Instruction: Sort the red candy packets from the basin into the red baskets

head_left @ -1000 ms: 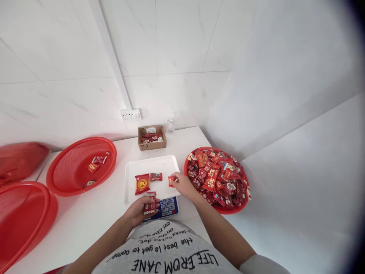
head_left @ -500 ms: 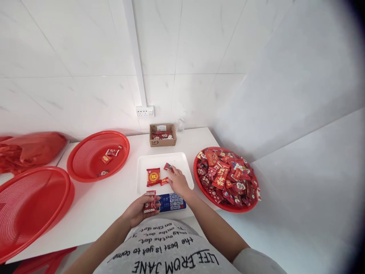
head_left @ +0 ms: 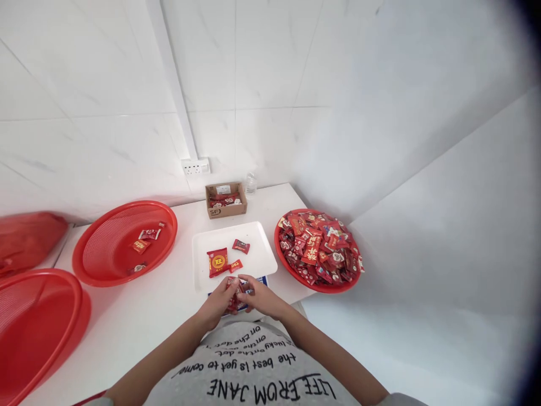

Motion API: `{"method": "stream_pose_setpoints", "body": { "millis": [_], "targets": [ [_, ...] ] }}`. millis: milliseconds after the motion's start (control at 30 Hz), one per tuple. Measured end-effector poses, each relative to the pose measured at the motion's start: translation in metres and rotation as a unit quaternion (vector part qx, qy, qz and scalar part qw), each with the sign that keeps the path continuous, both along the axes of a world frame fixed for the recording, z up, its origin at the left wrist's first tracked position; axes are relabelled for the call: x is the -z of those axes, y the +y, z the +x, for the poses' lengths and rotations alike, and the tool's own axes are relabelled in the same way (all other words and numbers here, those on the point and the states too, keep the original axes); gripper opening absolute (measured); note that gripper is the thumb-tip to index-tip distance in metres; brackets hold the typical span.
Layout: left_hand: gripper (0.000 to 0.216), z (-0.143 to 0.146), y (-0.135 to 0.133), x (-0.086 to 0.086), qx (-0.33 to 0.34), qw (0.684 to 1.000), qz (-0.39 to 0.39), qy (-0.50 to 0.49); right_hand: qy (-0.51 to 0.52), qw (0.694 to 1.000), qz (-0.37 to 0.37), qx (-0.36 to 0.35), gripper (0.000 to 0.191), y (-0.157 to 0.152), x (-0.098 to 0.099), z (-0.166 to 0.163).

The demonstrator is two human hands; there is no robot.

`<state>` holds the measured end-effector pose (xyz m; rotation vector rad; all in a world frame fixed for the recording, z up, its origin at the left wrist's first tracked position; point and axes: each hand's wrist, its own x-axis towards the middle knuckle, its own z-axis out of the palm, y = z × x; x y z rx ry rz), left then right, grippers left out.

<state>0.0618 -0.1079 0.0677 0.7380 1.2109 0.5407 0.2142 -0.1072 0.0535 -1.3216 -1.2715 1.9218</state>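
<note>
A red-and-white snack packet (head_left: 234,304) is held low in front of my shirt. My left hand (head_left: 214,305) grips it with closed fingers, and my right hand (head_left: 262,298) pinches its other side. Both hands cover much of a blue keypad panel (head_left: 264,280) at the near side of a white tray (head_left: 260,248). On that tray lie a large red packet with a gold circle (head_left: 218,262), a small red packet (head_left: 235,265) touching its corner, and a dark red wrapped candy (head_left: 241,246) farther back.
Heaped with red wrapped snacks, a red basket (head_left: 276,239) stands right of the tray. Left are a red basket (head_left: 105,225) with several packets and another red basket (head_left: 76,316). Behind the tray sit a cardboard box (head_left: 228,211) and a clear plastic bottle (head_left: 251,183).
My right hand has let go of the dark red candy on the tray and come back to the packet in my left hand. The view has shifted right.
</note>
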Motion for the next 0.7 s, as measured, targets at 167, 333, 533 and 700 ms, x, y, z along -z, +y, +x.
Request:
{"method": "stream_pose_setpoints", "body": {
  "millis": [167,333,533,700],
  "targets": [
    [0.044,0.004,0.005,0.001,0.010,0.999,-0.035,-0.036,-0.032,0.994,0.035,0.095,0.048,0.010,0.011,0.006],
    [0.026,-0.005,0.011,-0.001,-0.056,0.997,-0.045,-0.039,-0.036,0.983,0.020,0.179,0.060,0.033,0.020,0.013],
    [0.028,-0.022,0.014,0.004,-0.109,0.991,-0.053,-0.062,-0.127,0.961,0.143,0.197,0.070,0.050,0.018,0.014],
    [0.043,-0.016,0.019,0.006,-0.020,0.999,-0.002,-0.045,-0.003,0.995,0.063,0.073,0.049,0.035,0.005,0.003]
  ]
}}
